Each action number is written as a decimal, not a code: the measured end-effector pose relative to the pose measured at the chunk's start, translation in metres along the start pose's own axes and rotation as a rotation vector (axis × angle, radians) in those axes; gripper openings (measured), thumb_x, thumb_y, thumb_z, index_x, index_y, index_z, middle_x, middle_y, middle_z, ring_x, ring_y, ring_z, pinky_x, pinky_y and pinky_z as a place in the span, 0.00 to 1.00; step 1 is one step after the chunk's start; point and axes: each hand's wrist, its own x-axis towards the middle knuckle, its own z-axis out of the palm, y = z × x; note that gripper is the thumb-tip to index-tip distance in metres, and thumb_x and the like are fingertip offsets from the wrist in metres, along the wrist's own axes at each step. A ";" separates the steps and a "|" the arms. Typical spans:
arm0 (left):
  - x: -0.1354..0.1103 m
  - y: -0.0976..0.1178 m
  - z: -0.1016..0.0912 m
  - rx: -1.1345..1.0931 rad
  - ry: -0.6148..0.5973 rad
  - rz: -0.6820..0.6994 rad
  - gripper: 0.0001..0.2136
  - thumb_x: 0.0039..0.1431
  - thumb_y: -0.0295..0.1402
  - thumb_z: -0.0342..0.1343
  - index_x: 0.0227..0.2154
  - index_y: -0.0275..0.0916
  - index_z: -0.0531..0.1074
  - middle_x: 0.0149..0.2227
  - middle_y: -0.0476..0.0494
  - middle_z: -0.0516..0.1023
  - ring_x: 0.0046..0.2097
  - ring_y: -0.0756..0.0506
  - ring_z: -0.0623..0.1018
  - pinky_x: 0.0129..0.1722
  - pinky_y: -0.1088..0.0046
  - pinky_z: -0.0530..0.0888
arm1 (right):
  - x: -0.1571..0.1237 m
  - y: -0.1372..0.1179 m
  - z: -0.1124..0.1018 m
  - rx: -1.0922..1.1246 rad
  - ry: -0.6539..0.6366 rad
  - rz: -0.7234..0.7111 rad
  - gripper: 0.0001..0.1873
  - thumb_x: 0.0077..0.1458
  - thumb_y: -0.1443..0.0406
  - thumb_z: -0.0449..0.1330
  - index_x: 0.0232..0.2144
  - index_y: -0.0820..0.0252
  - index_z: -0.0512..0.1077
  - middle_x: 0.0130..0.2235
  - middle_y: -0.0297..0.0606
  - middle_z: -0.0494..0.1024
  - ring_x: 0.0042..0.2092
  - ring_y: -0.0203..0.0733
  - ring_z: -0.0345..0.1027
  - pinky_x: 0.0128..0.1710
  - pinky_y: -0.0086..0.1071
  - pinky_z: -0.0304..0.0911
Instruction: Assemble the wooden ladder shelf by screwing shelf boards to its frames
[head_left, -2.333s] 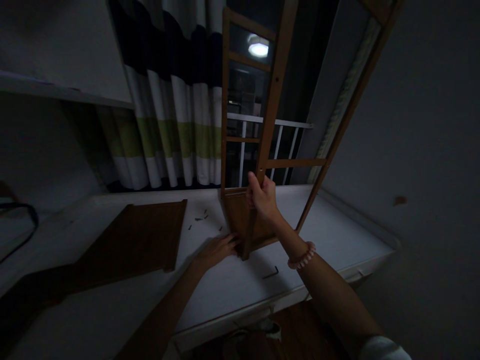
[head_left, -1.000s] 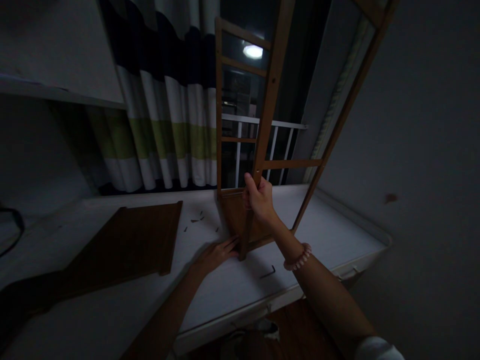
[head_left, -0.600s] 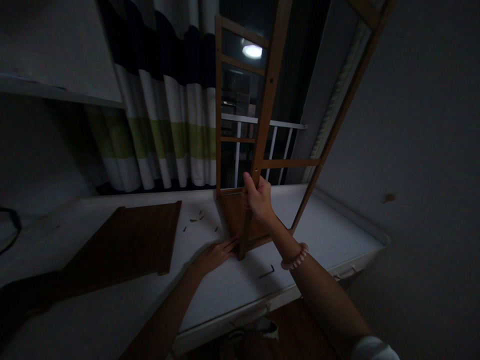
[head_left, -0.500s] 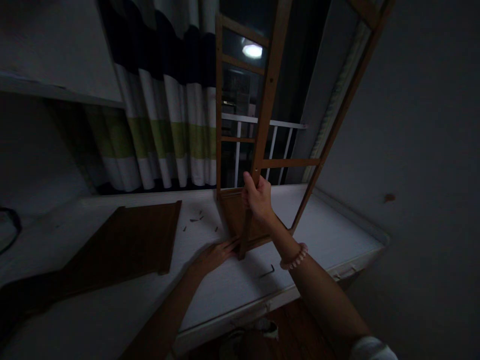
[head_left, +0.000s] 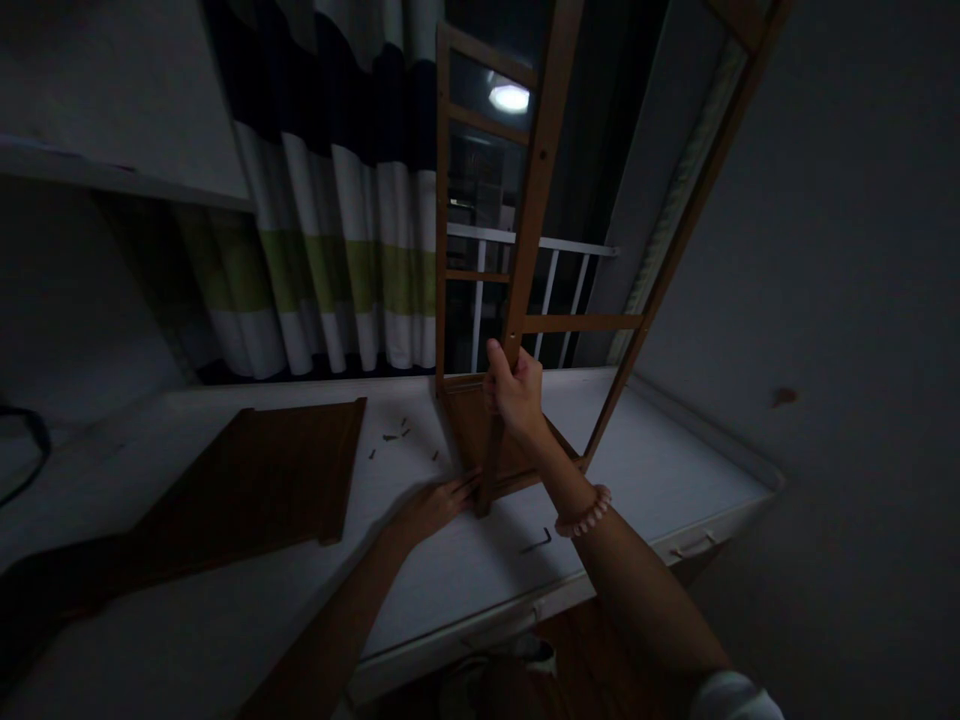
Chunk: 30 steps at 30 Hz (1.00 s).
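Observation:
A tall wooden shelf frame [head_left: 537,190] stands upright on the white table [head_left: 660,470], with a brown panel [head_left: 469,435] set at its base. My right hand [head_left: 514,390] is wrapped round the frame's near post, a bead bracelet on the wrist. My left hand [head_left: 435,503] lies low on the table, fingers stretched out against the foot of that post and the panel's corner. The room is dim.
Two brown panels [head_left: 262,480] lie flat on the table to the left. Several small screws or dowels [head_left: 394,437] are scattered near the frame. A black hex key [head_left: 537,544] lies near the front edge. Striped curtain [head_left: 337,260] and white railing [head_left: 551,290] stand behind.
Almost nothing has moved. My right hand keeps its hold on the post and my left hand stays at the frame's foot; the view has shifted slightly.

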 end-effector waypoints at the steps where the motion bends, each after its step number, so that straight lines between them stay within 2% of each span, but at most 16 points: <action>1: 0.000 0.000 0.001 0.001 0.006 0.004 0.16 0.54 0.22 0.45 0.43 0.41 0.70 0.52 0.51 0.68 0.58 0.52 0.59 0.53 0.78 0.61 | 0.000 -0.001 0.001 0.005 -0.001 0.004 0.19 0.47 0.51 0.54 0.21 0.57 0.53 0.12 0.19 0.52 0.12 0.23 0.47 0.10 0.20 0.42; 6: 0.000 0.002 -0.002 -0.013 0.033 0.000 0.20 0.52 0.18 0.43 0.45 0.39 0.68 0.53 0.48 0.67 0.59 0.51 0.58 0.52 0.76 0.64 | -0.001 -0.004 0.004 0.025 0.004 0.004 0.18 0.47 0.53 0.55 0.21 0.57 0.53 0.12 0.18 0.51 0.12 0.23 0.46 0.10 0.20 0.42; 10: 0.001 0.001 -0.005 -0.073 0.020 -0.008 0.18 0.53 0.20 0.43 0.43 0.40 0.70 0.52 0.48 0.69 0.57 0.51 0.60 0.52 0.76 0.64 | -0.002 0.004 0.001 0.022 -0.042 0.019 0.18 0.47 0.54 0.55 0.20 0.57 0.53 0.12 0.19 0.51 0.11 0.24 0.45 0.10 0.21 0.42; 16: 0.003 0.002 -0.008 -0.100 0.033 -0.050 0.14 0.58 0.25 0.42 0.42 0.39 0.70 0.51 0.45 0.70 0.54 0.49 0.66 0.47 0.74 0.68 | -0.026 0.046 -0.017 -0.084 -0.152 0.180 0.18 0.45 0.54 0.57 0.17 0.58 0.56 0.11 0.21 0.54 0.11 0.25 0.46 0.09 0.23 0.44; 22: 0.006 0.001 -0.013 -0.113 0.060 -0.053 0.14 0.60 0.29 0.42 0.45 0.38 0.67 0.49 0.45 0.72 0.51 0.52 0.68 0.46 0.77 0.67 | -0.053 0.089 -0.033 -0.080 -0.150 0.316 0.22 0.44 0.52 0.56 0.12 0.58 0.54 0.09 0.22 0.53 0.10 0.26 0.44 0.08 0.24 0.43; 27: 0.004 0.001 -0.009 -0.091 0.058 0.005 0.13 0.57 0.26 0.45 0.43 0.41 0.69 0.49 0.47 0.71 0.54 0.51 0.65 0.49 0.75 0.65 | -0.066 0.113 -0.045 -0.177 -0.195 0.287 0.23 0.45 0.51 0.54 0.11 0.59 0.56 0.10 0.26 0.56 0.12 0.27 0.49 0.11 0.24 0.46; 30: 0.004 0.001 -0.009 -0.105 0.065 -0.013 0.13 0.57 0.27 0.46 0.44 0.40 0.69 0.49 0.47 0.72 0.54 0.51 0.65 0.50 0.75 0.64 | -0.069 0.119 -0.050 -0.260 -0.154 0.231 0.23 0.46 0.51 0.53 0.12 0.60 0.58 0.12 0.28 0.60 0.15 0.28 0.54 0.15 0.23 0.50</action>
